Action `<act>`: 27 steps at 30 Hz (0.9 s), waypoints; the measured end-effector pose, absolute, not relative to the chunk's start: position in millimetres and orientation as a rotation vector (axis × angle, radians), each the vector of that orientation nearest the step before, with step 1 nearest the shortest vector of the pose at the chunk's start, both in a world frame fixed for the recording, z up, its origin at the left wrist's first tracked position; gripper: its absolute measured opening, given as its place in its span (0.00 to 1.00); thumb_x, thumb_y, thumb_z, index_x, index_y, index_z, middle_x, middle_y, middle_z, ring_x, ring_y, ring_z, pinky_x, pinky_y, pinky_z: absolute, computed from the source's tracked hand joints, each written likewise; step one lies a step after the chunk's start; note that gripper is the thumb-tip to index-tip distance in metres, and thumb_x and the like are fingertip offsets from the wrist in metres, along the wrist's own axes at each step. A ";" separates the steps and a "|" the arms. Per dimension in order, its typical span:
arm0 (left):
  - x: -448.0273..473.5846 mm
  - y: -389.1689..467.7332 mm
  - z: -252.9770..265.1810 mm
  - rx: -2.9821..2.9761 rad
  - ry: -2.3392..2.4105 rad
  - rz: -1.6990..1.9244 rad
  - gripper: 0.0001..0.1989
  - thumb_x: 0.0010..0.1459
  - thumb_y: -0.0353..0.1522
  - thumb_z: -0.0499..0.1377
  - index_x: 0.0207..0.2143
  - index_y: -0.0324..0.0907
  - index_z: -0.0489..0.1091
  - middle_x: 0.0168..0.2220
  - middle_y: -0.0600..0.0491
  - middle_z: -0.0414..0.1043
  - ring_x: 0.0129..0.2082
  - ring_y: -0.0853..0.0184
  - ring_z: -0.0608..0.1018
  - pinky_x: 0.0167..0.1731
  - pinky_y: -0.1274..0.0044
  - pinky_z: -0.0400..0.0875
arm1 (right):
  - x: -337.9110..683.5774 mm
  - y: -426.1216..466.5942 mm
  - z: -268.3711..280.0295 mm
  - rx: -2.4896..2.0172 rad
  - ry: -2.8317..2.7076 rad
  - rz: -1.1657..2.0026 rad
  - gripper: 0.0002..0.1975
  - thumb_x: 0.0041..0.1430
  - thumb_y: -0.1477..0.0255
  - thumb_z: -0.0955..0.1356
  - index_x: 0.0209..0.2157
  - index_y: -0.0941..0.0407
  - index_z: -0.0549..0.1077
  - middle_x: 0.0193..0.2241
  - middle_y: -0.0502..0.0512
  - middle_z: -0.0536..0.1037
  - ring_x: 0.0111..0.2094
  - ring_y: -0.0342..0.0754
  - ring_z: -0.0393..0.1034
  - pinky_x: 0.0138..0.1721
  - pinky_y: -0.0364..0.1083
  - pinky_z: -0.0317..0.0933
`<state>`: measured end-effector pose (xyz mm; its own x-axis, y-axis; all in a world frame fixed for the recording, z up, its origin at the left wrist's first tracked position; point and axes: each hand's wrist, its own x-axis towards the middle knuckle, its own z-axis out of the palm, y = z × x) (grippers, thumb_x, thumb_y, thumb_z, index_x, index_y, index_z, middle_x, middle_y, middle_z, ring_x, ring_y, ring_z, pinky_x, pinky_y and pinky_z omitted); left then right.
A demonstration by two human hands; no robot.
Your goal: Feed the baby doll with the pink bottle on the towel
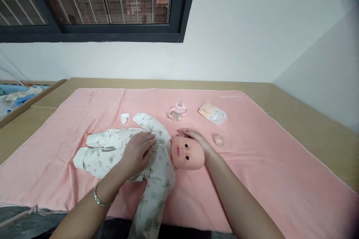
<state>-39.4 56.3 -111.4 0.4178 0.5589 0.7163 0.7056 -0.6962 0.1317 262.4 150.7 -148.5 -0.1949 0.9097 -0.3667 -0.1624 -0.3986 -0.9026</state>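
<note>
Nearest: doll's near sleeve (150,201) ran past the edge of the pink cloth (266,179), limp. Cloth probably there as padding over the wooden surface (297,115).

Left hand (138,151), silver bangle (101,197) at the wrist, lay flat on the doll's torso. Fingers extended, nothing gripped; looked like light steadying.

Doll (160,153) was on its back mid-cloth, feet left, head (188,154) right. Right hand (193,134) lay along the crown and far side of the head, fingers straight, not clenched. Likely guarding or supporting it; can't tell if the palm bore weight.

Beyond: clear rounded piece (218,140) just past the right wrist, white scrap (125,118) by the far sleeve. Farther, bottle (178,112) upright, packet (212,113) flat, presumably parked off the doll but within reach. Window (112,33) behind.
</note>
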 end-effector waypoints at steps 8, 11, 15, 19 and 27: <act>-40.3 56.4 -111.0 -2.512 -1.110 -1.131 0.15 0.73 0.25 0.59 0.55 0.42 0.82 0.55 0.43 0.90 0.57 0.49 0.90 0.57 0.53 0.88 | 264.7 152.6 -150.5 -1.258 -0.974 1.694 0.27 0.39 0.54 0.83 0.40 0.53 0.86 0.41 0.60 0.89 0.49 0.59 0.82 0.56 0.55 0.72; -40.2 56.9 -112.3 -2.514 -1.125 -1.136 0.15 0.74 0.25 0.59 0.55 0.43 0.82 0.54 0.43 0.90 0.58 0.50 0.90 0.57 0.54 0.88 | 265.0 151.9 -150.9 -1.260 -0.988 1.701 0.26 0.40 0.55 0.83 0.41 0.53 0.86 0.41 0.60 0.89 0.49 0.60 0.83 0.56 0.56 0.73; -40.6 57.1 -113.2 -2.517 -1.123 -1.131 0.14 0.74 0.25 0.59 0.55 0.42 0.82 0.54 0.43 0.90 0.57 0.49 0.90 0.57 0.53 0.88 | 264.0 150.6 -148.2 -1.262 -0.952 1.702 0.25 0.41 0.56 0.82 0.40 0.53 0.86 0.40 0.59 0.89 0.47 0.59 0.83 0.54 0.56 0.74; -41.2 56.7 -114.2 -2.526 -1.134 -1.133 0.15 0.74 0.25 0.59 0.55 0.43 0.82 0.55 0.43 0.90 0.58 0.50 0.89 0.58 0.53 0.87 | 264.9 151.4 -148.4 -1.261 -0.966 1.713 0.23 0.43 0.57 0.82 0.41 0.52 0.87 0.41 0.58 0.89 0.47 0.59 0.83 0.54 0.55 0.74; -40.0 56.3 -112.7 -2.524 -1.113 -1.148 0.14 0.73 0.24 0.60 0.55 0.42 0.80 0.55 0.43 0.89 0.58 0.48 0.89 0.57 0.52 0.87 | 266.2 153.1 -148.6 -1.255 -0.968 1.723 0.25 0.40 0.55 0.83 0.40 0.53 0.87 0.40 0.58 0.89 0.47 0.57 0.82 0.55 0.54 0.72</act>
